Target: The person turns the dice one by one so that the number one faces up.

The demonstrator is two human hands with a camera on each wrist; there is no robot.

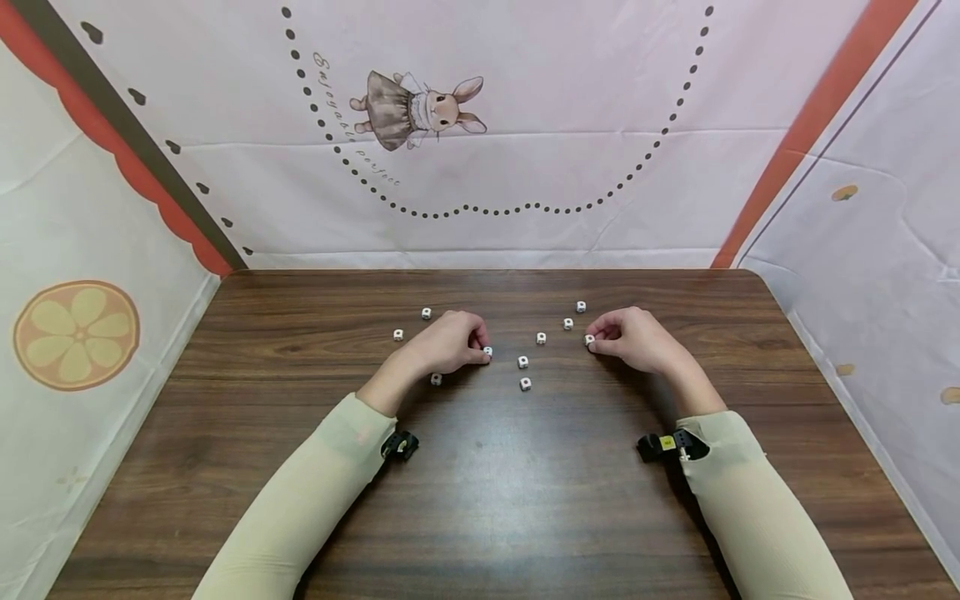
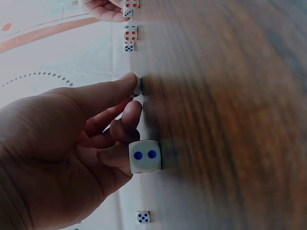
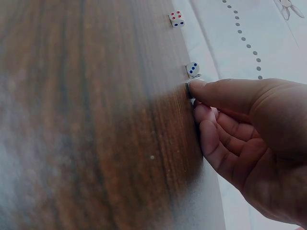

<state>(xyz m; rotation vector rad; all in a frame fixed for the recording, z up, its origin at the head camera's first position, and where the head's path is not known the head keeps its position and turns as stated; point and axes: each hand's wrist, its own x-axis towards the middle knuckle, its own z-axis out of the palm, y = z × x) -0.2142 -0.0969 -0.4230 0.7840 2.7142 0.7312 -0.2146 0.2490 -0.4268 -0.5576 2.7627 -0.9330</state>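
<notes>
My left hand (image 1: 450, 343) pinches a small white die (image 1: 487, 352) between thumb and fingers, low over the brown table. In the left wrist view this die (image 2: 137, 86) is mostly hidden behind the thumb. Another die (image 2: 145, 157), two blue dots facing the camera, appears larger in front of the lower fingers. To the right, my right hand (image 1: 636, 338) pinches a die (image 1: 589, 340) at the tabletop; in the right wrist view the thumb covers nearly all of it. A die with blue dots (image 3: 193, 69) sits just past that thumb.
Between the hands lie dice, among them one die (image 1: 522, 362) and a nearer die (image 1: 525, 384). Beyond the right hand is a far die (image 1: 581, 307). Left of the left hand lies another die (image 1: 398, 335). A printed cloth (image 1: 525, 167) hangs behind the table (image 1: 480, 517).
</notes>
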